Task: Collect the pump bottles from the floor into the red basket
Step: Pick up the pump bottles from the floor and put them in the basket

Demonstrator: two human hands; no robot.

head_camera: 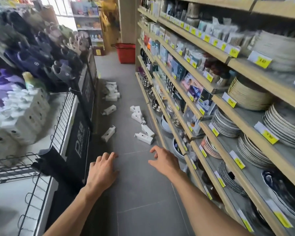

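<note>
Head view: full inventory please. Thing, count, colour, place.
pump bottles: roughly a dozen, exact count unclear, white, lying scattered on the floor along both aisle sides
red basket: one, red, on the floor at the aisle's far end
floor: grey tiles
shelving: several tiers, wooden, right side
plates: many stacks, white and patterned, lower right shelves
price tags: many, yellow, shelf edges
slippers: many, purple, navy, grey, upper left display
wire rack: one, black, left
left hand: empty, over the floor
right hand: empty, over the floor
</note>
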